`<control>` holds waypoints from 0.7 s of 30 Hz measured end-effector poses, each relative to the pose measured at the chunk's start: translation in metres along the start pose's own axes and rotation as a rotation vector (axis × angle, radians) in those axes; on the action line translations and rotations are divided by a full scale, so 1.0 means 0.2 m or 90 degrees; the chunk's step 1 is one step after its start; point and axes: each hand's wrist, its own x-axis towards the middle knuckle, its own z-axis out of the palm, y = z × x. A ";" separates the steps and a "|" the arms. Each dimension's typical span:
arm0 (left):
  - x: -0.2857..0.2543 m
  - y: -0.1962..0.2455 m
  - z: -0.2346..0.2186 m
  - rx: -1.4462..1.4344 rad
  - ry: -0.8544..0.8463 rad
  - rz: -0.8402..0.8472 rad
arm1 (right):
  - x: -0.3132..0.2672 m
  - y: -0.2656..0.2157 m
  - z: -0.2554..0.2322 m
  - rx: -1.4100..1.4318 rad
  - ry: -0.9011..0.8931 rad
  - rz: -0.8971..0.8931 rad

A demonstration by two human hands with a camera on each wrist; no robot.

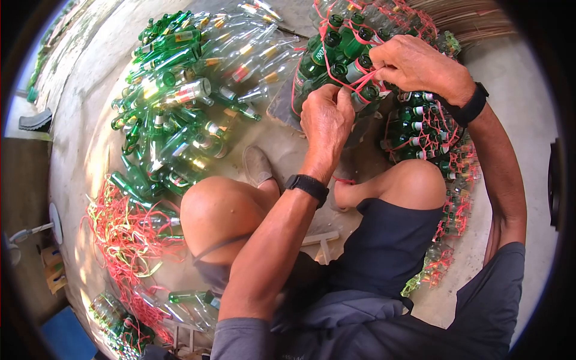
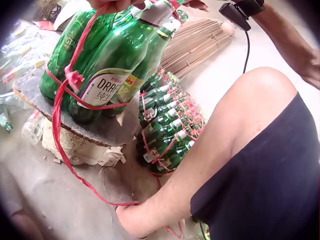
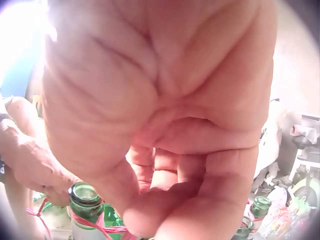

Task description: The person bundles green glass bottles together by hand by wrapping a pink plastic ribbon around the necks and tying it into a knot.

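A cluster of green glass bottles (image 1: 313, 60), bound with red plastic string (image 1: 327, 55), stands upright on a dark slab (image 2: 30, 92). My right hand (image 1: 417, 69) is over the bottle necks on the far right side, its curled fingers pinching strands of that string. At the near side of the cluster, my left hand (image 1: 327, 114) pinches the string between thumb and fingers beside a bottle neck. From there a length of string (image 2: 57, 117) hangs down to the foot in the left wrist view. The right palm (image 3: 160, 90) hides most of its fingertips in the right wrist view.
Loose green and clear bottles (image 1: 174, 90) lie heaped on the left. A tangle of red and yellow string (image 1: 123, 231) is on the floor nearer me. Tied bundles of bottles (image 1: 420, 129) line the right side. Thin sticks (image 2: 192, 47) lie behind.
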 end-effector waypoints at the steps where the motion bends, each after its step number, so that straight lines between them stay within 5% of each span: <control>1: 0.00 0.00 0.00 -0.002 -0.003 -0.001 | 0.00 0.01 -0.01 -0.006 0.016 0.004; 5: 0.00 0.02 0.00 0.016 -0.013 -0.001 | 0.03 0.07 -0.02 0.041 -0.069 0.103; 10: -0.01 0.03 0.00 0.002 -0.002 0.011 | 0.04 0.16 0.11 0.125 0.069 0.053; 21: -0.01 0.04 0.02 -0.004 0.005 0.005 | 0.08 0.19 0.14 0.077 0.093 0.020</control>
